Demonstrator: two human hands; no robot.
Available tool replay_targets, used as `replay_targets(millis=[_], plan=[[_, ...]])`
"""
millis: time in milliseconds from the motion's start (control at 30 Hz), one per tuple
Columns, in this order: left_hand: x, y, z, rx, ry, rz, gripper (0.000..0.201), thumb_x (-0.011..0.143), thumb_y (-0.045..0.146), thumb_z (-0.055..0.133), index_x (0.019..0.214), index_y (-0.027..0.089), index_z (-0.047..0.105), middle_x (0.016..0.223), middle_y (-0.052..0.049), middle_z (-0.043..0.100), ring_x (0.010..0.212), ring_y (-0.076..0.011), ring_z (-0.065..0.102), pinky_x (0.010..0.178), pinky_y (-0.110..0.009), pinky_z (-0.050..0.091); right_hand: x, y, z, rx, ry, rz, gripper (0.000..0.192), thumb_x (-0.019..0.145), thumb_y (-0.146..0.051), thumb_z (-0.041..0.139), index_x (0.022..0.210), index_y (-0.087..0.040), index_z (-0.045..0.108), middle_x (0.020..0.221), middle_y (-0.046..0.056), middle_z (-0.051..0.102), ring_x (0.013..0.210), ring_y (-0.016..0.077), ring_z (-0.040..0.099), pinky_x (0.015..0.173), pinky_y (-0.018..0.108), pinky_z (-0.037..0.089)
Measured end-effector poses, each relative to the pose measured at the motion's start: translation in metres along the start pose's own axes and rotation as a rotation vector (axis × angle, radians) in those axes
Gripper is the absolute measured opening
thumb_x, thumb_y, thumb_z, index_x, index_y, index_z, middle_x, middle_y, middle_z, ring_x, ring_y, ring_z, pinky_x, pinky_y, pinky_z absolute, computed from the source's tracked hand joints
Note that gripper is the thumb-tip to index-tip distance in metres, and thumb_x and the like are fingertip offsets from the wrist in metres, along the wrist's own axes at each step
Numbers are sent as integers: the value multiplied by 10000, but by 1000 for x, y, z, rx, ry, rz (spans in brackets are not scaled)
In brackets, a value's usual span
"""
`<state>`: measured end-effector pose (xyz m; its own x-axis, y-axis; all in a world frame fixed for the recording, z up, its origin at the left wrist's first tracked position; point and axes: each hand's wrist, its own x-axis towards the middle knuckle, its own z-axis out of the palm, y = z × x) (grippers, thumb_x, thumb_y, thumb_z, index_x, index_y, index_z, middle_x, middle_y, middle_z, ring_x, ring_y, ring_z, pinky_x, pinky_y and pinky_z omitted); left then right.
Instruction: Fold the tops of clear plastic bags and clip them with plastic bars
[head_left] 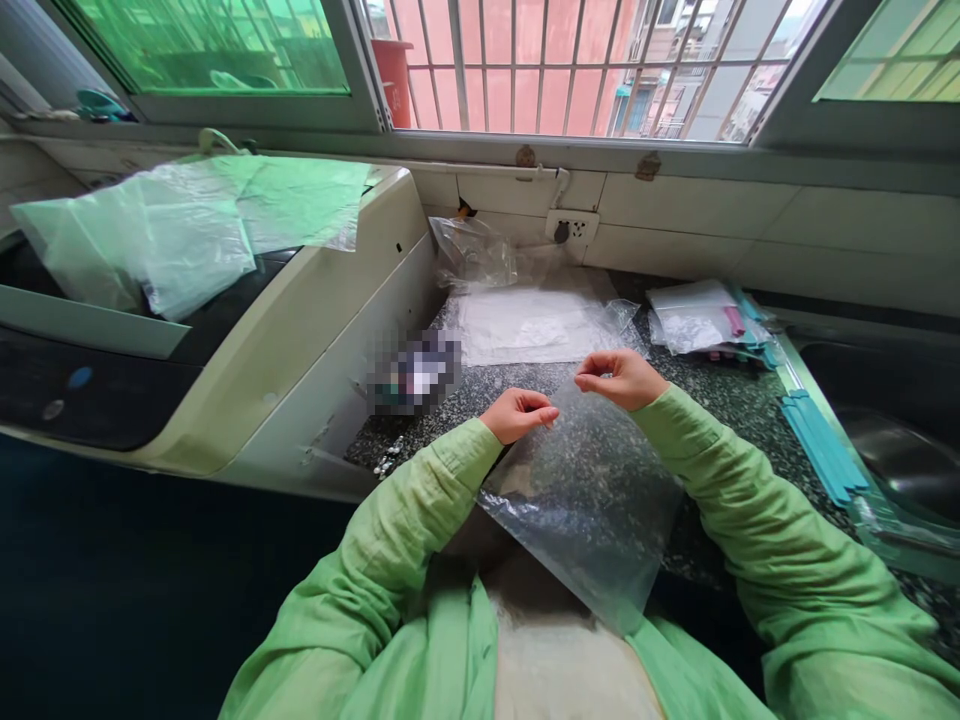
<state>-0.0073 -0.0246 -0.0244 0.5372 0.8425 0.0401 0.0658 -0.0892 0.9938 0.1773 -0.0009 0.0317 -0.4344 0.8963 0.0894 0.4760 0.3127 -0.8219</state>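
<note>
Pinching top edge of clear plastic bag (592, 490): left hand (517, 413) & right hand (621, 377), fingers closed on it. Bag hangs near body, over granite counter (480, 395).

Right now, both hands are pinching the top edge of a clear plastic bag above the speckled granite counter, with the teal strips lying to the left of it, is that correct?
Not quite: the teal strips lie to the right of the clear plastic bag, beside the sink. The head view shows this. The rest holds: the left hand and right hand pinch its top edge above the speckled granite counter.
</note>
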Motion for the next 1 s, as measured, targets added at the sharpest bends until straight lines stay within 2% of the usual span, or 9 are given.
replay_targets(millis=[333, 467, 600, 1000], plan=[[-2, 3, -2, 54, -17, 5, 438, 621, 523, 584, 501, 105, 530, 440, 36, 420, 451, -44, 319, 462, -210, 234, -1, -2, 3, -46, 42, -30, 160, 628, -302, 562, 579, -150, 566, 523, 0, 565, 499, 92, 485, 527, 242, 418], [-1, 4, -2, 43, 30, -17, 446, 604, 541, 586, 526, 106, 529, 439, 47, 391, 451, -42, 305, 452, -207, 220, -1, -3, 7, -35, 25, -54, 167, 626, -309, 564, 569, -151, 563, 516, -3, 564, 497, 91, 482, 514, 233, 413], [1, 4, -1, 2, 76, -2, 442, 590, 542, 592, 542, 106, 539, 453, 40, 422, 455, -42, 318, 455, -203, 238, -1, -3, 15, -43, 2, -97, 177, 633, -313, 560, 565, -151, 569, 529, 0, 575, 510, 92, 488, 522, 228, 416], [1, 2, 1, 13, 68, 30, 413, 613, 506, 594, 525, 105, 553, 463, 21, 468, 467, -50, 359, 469, -198, 275, -1, -1, 16, -78, 12, -106, 185, 645, -320, 557, 573, -151, 584, 537, 5, 583, 517, 97, 491, 529, 229, 416]])
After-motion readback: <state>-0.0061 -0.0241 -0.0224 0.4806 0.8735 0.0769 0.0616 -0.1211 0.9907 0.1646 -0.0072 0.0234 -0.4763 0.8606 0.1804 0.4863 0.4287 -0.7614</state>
